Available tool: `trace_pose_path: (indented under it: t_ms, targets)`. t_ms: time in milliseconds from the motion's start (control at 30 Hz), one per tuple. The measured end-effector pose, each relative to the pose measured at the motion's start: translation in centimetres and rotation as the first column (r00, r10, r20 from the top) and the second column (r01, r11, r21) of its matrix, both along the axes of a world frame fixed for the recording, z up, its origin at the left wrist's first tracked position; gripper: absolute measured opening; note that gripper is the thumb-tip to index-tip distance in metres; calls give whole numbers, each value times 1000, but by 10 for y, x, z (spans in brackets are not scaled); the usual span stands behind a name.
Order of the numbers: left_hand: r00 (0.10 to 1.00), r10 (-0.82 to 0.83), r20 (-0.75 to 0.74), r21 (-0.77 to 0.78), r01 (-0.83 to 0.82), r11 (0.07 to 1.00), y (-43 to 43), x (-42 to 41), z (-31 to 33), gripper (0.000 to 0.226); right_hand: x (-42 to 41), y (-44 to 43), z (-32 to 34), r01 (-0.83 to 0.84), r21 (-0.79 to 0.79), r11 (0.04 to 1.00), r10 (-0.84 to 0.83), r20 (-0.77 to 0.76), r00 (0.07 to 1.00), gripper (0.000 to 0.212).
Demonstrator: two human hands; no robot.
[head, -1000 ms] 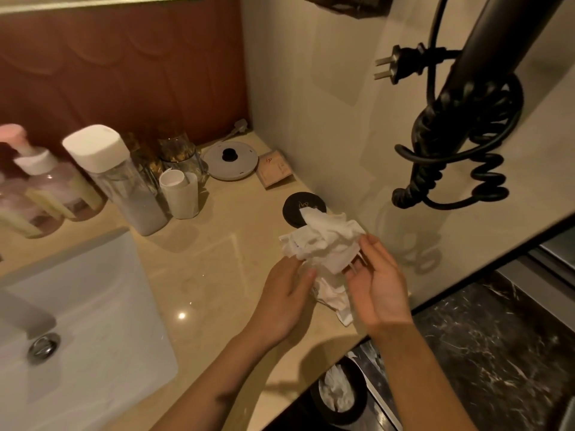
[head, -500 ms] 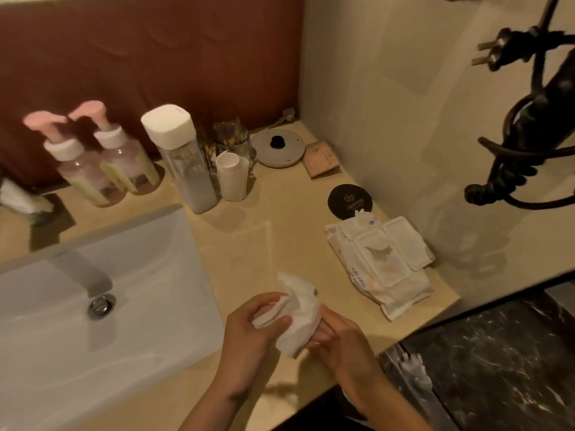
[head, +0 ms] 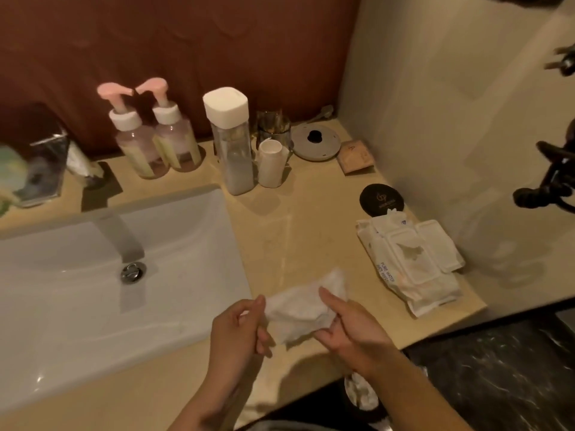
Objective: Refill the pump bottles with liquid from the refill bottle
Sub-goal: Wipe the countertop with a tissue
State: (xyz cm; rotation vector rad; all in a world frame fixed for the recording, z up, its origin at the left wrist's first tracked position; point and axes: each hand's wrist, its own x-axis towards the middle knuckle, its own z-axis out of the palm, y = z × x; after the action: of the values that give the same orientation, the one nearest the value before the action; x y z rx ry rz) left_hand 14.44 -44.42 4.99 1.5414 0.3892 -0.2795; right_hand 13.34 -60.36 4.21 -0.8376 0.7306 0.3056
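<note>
Pinching 1 wipe (head: 301, 312) over the counter (head: 280, 231) — left hand (head: 236, 334) at its edge, right hand (head: 348, 331) gripping it.

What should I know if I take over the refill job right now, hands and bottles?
Left hand and right hand: both grip a crumpled white wipe above the beige counter.
Two clear pump bottles with pink heads stand by the back wall, pumps on; the tall clear bottle with a white square cap stands right of them, capped.
Done: fill levels cannot be judged.
Left: drop the wipe, then probably check levels and refill.
</note>
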Motion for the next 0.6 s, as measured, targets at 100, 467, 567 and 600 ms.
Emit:
trace_pose_path:
  t_ms: [100, 467, 567, 600]
  targets:
    - [997, 76, -8, -25, -76, 997, 9, 5, 1, 27, 21, -13, 17, 159, -526, 836, -67, 190, 979, 21]
    - [984, 178, 26, -89, -175, 981, 27, -3, -2, 22, 36, -13, -57, 154, -885, -439, 568, -141, 810, 48]
    - [983, 181, 30, -83, -178, 981, 29, -2, -5, 22, 17, -6, -68, 46, -844, -535, 578, -326, 748, 52]
    - [983, 179, 33, -80, -176, 981, 28, -2, -6, 23, 13, -6, -71, 38, -831, -556, 587, -359, 725, 54]
